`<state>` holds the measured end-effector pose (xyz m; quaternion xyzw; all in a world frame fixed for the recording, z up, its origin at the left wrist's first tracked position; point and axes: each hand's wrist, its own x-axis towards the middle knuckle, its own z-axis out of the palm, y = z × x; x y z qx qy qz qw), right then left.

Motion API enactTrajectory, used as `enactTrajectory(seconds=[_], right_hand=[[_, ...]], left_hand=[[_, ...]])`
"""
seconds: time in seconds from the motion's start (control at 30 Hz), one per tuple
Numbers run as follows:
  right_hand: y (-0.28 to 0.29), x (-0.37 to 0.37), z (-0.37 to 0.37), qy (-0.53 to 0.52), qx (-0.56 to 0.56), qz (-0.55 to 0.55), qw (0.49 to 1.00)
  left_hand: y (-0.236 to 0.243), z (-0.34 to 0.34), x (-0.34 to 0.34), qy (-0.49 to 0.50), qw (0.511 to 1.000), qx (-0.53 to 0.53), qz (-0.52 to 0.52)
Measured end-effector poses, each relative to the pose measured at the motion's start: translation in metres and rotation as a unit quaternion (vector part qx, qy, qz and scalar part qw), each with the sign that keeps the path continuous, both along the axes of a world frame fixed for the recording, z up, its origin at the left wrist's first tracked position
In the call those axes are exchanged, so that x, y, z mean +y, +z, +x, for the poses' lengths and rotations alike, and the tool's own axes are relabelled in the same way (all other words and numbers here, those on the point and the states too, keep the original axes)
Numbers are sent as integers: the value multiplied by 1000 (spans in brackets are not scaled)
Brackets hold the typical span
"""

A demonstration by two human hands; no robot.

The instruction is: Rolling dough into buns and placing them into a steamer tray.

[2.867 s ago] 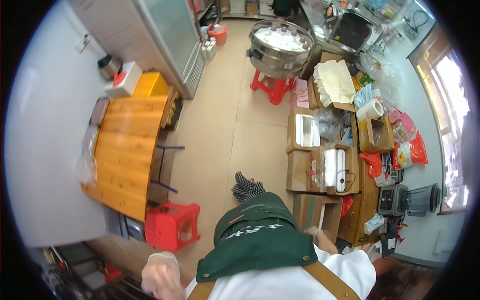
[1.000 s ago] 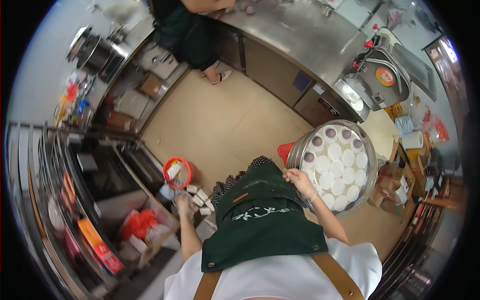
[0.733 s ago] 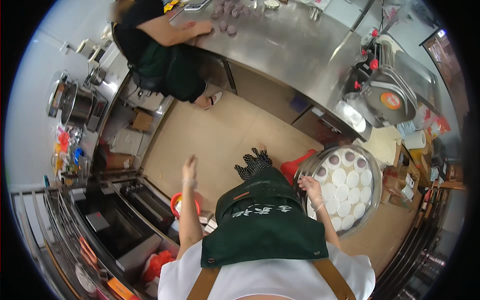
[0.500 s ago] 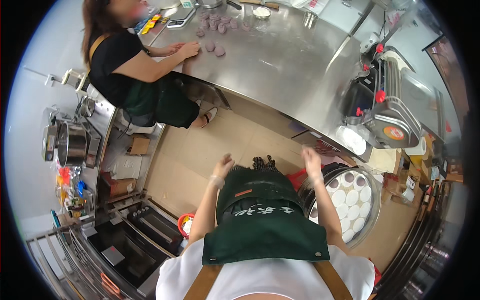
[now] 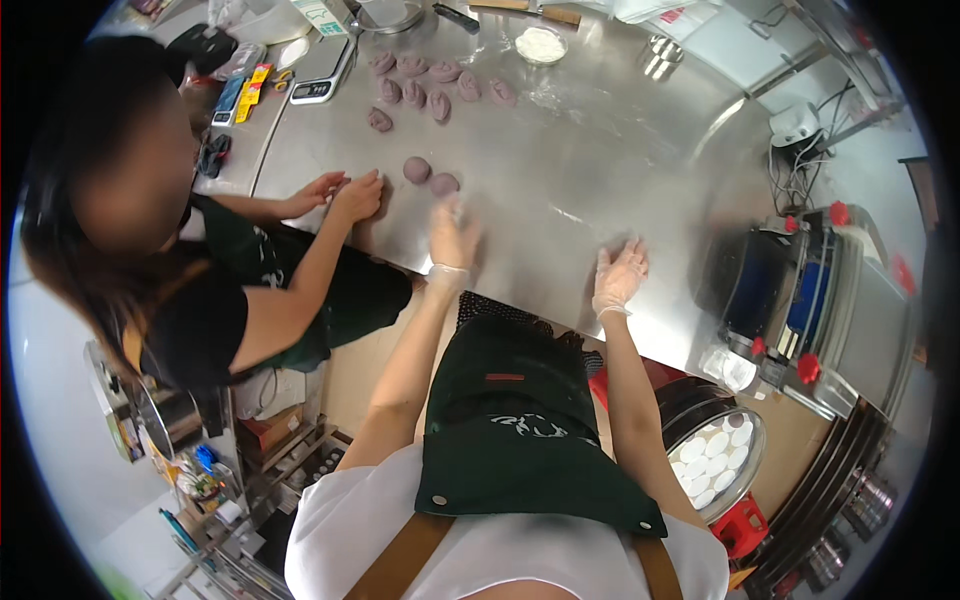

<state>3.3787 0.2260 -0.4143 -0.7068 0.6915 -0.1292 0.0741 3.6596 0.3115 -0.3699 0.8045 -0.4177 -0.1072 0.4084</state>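
Observation:
My left hand [image 5: 453,240], in a clear thin glove, is just at the near side of a smooth purple dough ball [image 5: 444,184]. Motion blurs its fingers, so whether they touch the ball cannot be made out. A second purple dough ball [image 5: 417,170] sits beside it, to the left. Over the near edge of the steel table [image 5: 540,180], my right hand [image 5: 621,275], gloved too, is open with fingers stretched forward and nothing in it. Farther back lie several purple dough pieces [image 5: 440,106] with creased, folded tops.
At left, a co-worker's hands [image 5: 358,197] work at the table edge. A scale [image 5: 322,68], a bowl of white powder [image 5: 541,44] and a metal cup [image 5: 662,58] stand at the back. A machine with red knobs [image 5: 850,290] is at right, above a round tray of white discs [image 5: 755,455].
I have moved up to the table. Both my hands went from above the floor to over the tabletop, the left reaching the dough balls. The right hand's fingers have spread.

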Motion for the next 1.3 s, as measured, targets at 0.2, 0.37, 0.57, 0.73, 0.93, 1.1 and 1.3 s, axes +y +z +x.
enactTrajectory(seconds=[0.2,0.37,0.57,0.73,0.93,1.1,1.3], right_hand=[[25,-2,188,244,-152,56,956],[27,-10,285,307,-116,130,936],[11,-4,310,312,-15,80,946],[12,2,293,248,-194,55,948],[28,-3,221,24,-534,216,817],[44,58,65,-66,-568,156,805],[67,195,-165,-244,-654,40,715]], left_hand=[[13,140,-50,-87,958,-177,209],[-5,178,-69,-240,915,-101,309],[-22,181,-65,-242,934,-100,241],[-37,173,-50,-161,974,-71,144],[-39,150,-50,-95,975,179,87],[-13,33,-55,-223,946,170,163],[1,-216,-18,-409,819,340,213]])
